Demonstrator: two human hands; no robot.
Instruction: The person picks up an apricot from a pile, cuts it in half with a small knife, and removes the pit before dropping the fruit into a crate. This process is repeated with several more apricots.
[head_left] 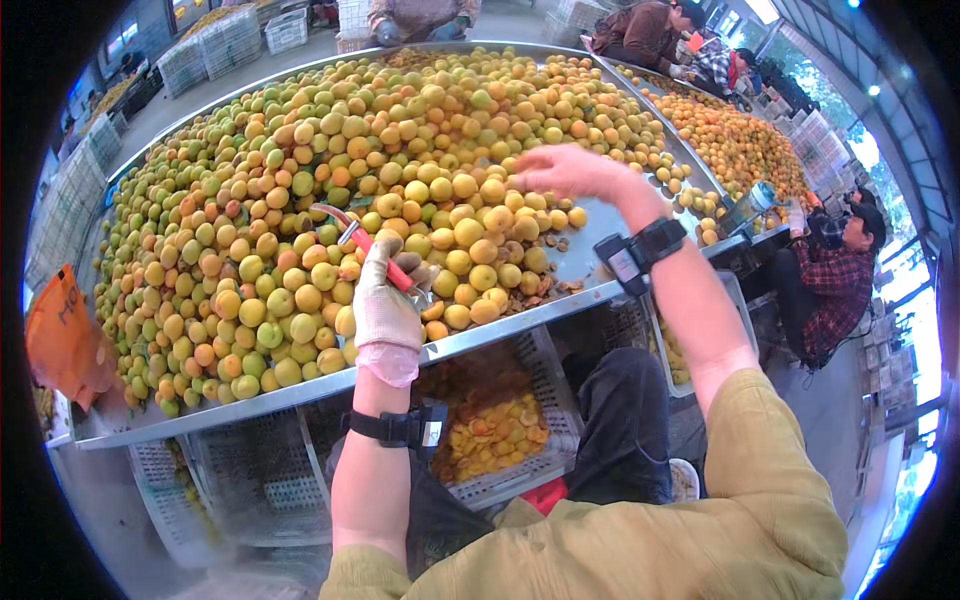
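Many fruits [415, 190], metal table [592, 240], stacked crates [225, 45]

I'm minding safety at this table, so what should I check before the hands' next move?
1. Tool held in the left hand: ok.
2. Left hand gloved: ok.
3. Right hand gloved: not ok, it looks bare.
4. Right hand apart from the curved blade: ok, it is over the right part of the pile.
5. Right hand empty: cannot tell, it is blurred.
6. Crate below the table edge: ok, with fruit pieces inside.
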